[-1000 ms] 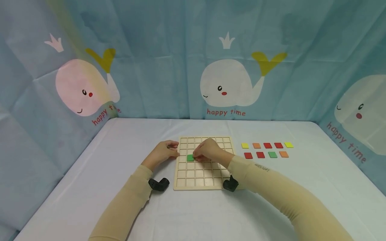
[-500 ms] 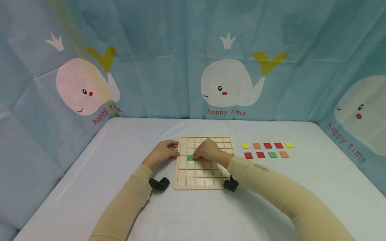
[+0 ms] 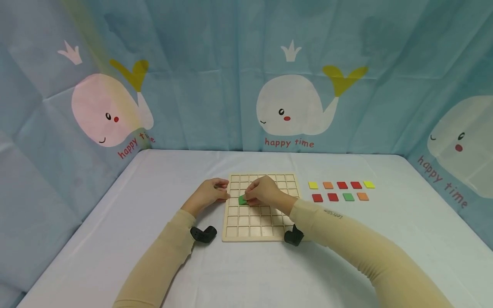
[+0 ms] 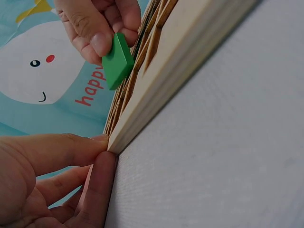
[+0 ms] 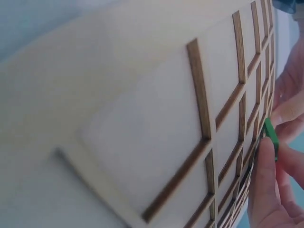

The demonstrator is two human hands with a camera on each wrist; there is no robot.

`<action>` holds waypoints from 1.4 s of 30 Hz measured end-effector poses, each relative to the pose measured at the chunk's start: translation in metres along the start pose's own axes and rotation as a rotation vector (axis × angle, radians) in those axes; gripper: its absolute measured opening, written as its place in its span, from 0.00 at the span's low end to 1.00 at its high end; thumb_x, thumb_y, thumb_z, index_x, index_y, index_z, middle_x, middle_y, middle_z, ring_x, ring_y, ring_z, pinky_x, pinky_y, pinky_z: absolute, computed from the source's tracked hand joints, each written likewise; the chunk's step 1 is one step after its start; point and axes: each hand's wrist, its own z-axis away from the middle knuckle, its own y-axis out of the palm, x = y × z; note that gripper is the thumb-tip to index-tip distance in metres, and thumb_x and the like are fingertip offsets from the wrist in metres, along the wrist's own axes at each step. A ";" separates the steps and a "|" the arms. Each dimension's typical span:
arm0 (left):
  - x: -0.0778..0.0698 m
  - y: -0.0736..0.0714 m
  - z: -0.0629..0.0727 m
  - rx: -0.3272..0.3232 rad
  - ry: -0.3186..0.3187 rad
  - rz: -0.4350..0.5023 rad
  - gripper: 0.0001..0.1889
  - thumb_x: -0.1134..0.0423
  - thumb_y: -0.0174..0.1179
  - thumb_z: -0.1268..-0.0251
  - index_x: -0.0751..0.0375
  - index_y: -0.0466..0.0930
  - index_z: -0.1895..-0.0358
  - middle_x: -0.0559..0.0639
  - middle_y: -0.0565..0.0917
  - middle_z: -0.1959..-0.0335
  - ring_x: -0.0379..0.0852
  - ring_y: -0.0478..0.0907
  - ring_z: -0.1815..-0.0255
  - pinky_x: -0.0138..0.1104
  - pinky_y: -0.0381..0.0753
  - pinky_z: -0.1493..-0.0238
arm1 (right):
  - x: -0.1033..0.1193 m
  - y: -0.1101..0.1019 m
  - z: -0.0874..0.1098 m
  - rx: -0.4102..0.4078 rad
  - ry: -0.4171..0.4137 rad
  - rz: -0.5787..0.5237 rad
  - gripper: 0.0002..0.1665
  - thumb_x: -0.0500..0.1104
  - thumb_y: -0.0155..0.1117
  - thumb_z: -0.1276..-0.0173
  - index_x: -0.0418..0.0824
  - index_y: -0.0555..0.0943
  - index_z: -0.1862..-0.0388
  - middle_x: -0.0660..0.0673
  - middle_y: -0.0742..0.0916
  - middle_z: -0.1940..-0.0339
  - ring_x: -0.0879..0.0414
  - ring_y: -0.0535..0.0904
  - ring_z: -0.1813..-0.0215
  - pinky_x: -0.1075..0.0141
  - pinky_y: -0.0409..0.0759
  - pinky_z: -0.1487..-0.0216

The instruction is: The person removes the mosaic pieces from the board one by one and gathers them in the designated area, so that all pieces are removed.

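Observation:
A pale wooden grid board point(image 3: 248, 220) lies on the table before me. My right hand point(image 3: 263, 190) is over its upper middle and pinches a green square tile point(image 3: 242, 200) between thumb and fingers. In the left wrist view that tile point(image 4: 117, 64) is tilted, close over the grid ridges; the right wrist view shows its thin edge between the fingertips. My left hand point(image 3: 208, 194) is at the board's left side, thumb and finger gripping the rim point(image 4: 142, 90). The other fingers of this hand are curled beneath.
Right of the board lie two rows of loose tiles: yellow point(image 3: 313, 185), orange point(image 3: 328, 185), red point(image 3: 342, 185) and one green point(image 3: 348, 196). White cloth point(image 3: 246, 273) covers the table. A blue whale-print curtain point(image 3: 200, 111) stands behind. Black wrist devices point(image 3: 204, 234) sit on both sleeves.
The green tile, flatter on the board before, is now tilted up at one side in my right fingers, which have shifted slightly left. My left hand has stayed at the board's edge.

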 end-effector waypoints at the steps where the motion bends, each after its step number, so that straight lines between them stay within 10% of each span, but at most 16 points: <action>1: 0.001 0.000 0.001 0.003 -0.004 -0.003 0.29 0.73 0.64 0.39 0.68 0.71 0.32 0.62 0.75 0.40 0.49 0.77 0.48 0.33 0.86 0.52 | -0.002 -0.001 0.001 0.002 -0.001 -0.001 0.04 0.31 0.72 0.40 0.31 0.84 0.67 0.40 0.89 0.67 0.60 0.84 0.76 0.67 0.88 0.66; 17: 0.010 -0.001 0.001 0.001 -0.005 -0.020 0.30 0.74 0.64 0.39 0.68 0.70 0.32 0.63 0.74 0.40 0.50 0.76 0.46 0.35 0.86 0.49 | -0.041 -0.124 0.044 -0.071 0.104 0.147 0.17 0.44 0.72 0.36 0.36 0.86 0.53 0.51 0.91 0.67 0.60 0.88 0.64 0.67 0.85 0.59; 25: 0.008 -0.005 0.002 0.004 0.006 -0.017 0.30 0.73 0.63 0.38 0.69 0.68 0.31 0.64 0.73 0.41 0.52 0.76 0.46 0.35 0.86 0.50 | -0.062 -0.185 0.059 -0.151 0.129 0.206 0.25 0.49 0.70 0.34 0.35 0.83 0.44 0.46 0.89 0.51 0.64 0.85 0.60 0.57 0.83 0.43; 32: 0.004 -0.003 0.000 0.009 0.021 -0.029 0.30 0.73 0.63 0.37 0.69 0.69 0.31 0.64 0.73 0.40 0.52 0.77 0.45 0.35 0.86 0.49 | -0.079 -0.227 0.074 -0.194 0.137 0.234 0.27 0.51 0.67 0.31 0.35 0.81 0.41 0.60 0.89 0.67 0.64 0.85 0.63 0.62 0.79 0.53; 42: 0.001 0.000 -0.002 -0.002 0.020 -0.035 0.29 0.73 0.64 0.38 0.69 0.70 0.32 0.63 0.74 0.41 0.50 0.77 0.47 0.33 0.86 0.51 | -0.103 -0.264 0.085 -0.237 0.155 0.164 0.36 0.50 0.65 0.29 0.23 0.72 0.35 0.55 0.87 0.62 0.66 0.85 0.64 0.73 0.86 0.55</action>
